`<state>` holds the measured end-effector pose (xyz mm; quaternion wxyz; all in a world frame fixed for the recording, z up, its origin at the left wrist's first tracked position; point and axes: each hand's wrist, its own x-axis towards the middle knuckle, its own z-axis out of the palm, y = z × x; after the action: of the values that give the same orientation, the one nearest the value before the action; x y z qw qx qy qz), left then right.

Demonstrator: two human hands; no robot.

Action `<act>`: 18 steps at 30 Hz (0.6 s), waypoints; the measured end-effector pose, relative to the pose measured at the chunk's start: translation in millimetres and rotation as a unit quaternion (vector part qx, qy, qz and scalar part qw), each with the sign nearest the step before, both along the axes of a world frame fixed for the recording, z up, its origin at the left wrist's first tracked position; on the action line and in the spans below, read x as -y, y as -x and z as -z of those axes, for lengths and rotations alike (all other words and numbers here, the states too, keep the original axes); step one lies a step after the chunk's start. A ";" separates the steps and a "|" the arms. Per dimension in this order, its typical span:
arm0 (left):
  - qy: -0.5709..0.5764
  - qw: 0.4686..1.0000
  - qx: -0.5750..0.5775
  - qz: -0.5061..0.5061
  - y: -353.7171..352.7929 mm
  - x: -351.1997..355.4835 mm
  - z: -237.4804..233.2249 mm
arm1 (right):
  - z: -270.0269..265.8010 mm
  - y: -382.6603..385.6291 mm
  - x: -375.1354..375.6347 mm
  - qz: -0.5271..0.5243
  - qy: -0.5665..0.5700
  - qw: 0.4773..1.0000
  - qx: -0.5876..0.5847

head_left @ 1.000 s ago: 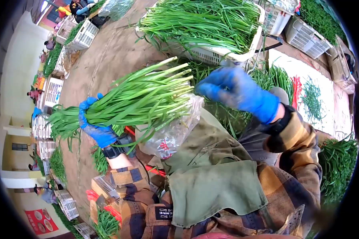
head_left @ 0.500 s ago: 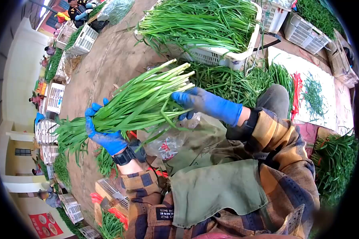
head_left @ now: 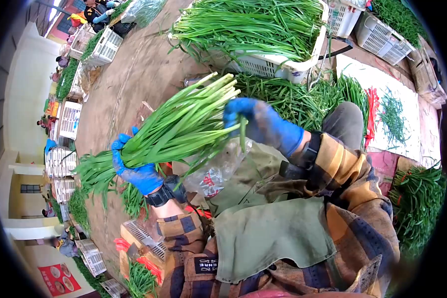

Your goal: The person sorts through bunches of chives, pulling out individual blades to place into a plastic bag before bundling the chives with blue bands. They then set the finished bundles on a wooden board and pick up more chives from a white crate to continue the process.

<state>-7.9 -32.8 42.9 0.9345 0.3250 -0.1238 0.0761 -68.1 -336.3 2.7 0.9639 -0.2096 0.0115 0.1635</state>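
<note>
My left hand (head_left: 140, 169), in a blue glove, is closed around a bunch of garlic chives (head_left: 179, 126). The pale stem ends point up and to the right; the leafy ends hang past my hand to the left. At the stem end is my right hand (head_left: 263, 124), also blue-gloved and a little blurred. Its fingers are curled, with a loose green leaf (head_left: 243, 133) at the fingertips. Below the bunch, a clear plastic bag (head_left: 211, 179) with red print lies by my lap.
A white crate (head_left: 310, 64) heaped with chives stands ahead, with more chives (head_left: 288, 102) on the ground before it. Red ties (head_left: 371, 114) lie on a white sheet (head_left: 355, 74) at right. Tied chives (head_left: 417, 203) sit far right. Other people work at left beside crates.
My right hand has lifted slightly and turned at the stem ends, its fingers curling more. My left hand and the bunch have shifted slightly right.
</note>
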 end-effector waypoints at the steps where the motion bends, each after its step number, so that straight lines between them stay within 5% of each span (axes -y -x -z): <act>1: 0.009 1.000 -0.010 0.003 -1.6 -4.2 4.8 | -20.5 13.4 8.4 0.036 -0.066 0.997 -0.031; 4: 0.035 0.999 -0.025 -0.001 -4.1 -17.7 20.8 | 7.2 -0.7 55.0 -0.023 -0.098 0.993 0.057; 7: 0.058 0.998 -0.021 0.014 -4.5 -26.8 33.6 | 11.7 -5.8 121.8 0.047 -0.082 0.991 0.098; 8: 0.089 0.995 -0.040 0.016 -5.7 -35.0 37.4 | 28.9 -13.0 150.2 0.086 0.016 0.991 0.104; 9: 0.118 0.991 -0.057 0.018 -6.3 -38.1 37.8 | 25.3 -11.1 162.2 0.043 0.332 0.938 0.086; 10: 0.111 0.993 -0.037 0.017 -8.0 -39.2 39.3 | 22.6 -9.7 169.7 -0.001 0.612 0.788 0.059; 11: 0.104 0.994 -0.016 0.015 -9.0 -37.9 39.6 | 15.9 -4.4 160.9 0.046 0.748 0.641 0.164; 13: 0.024 0.999 0.038 -0.020 -6.7 -31.3 36.4 | 7.7 9.7 126.1 0.127 0.896 0.260 0.336; 15: 0.021 0.998 0.029 -0.042 0.0 -18.1 26.8 | -10.7 -2.4 91.3 0.190 0.719 0.557 0.370; 18: -0.001 0.997 0.056 -0.044 -1.9 -15.5 19.1 | -32.3 -12.2 52.4 0.174 0.693 0.517 0.471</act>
<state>-6.0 -17.3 23.8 0.9215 0.3266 -0.1612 0.1349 -55.9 -388.7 35.1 0.3871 -0.8515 -0.2985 -0.1899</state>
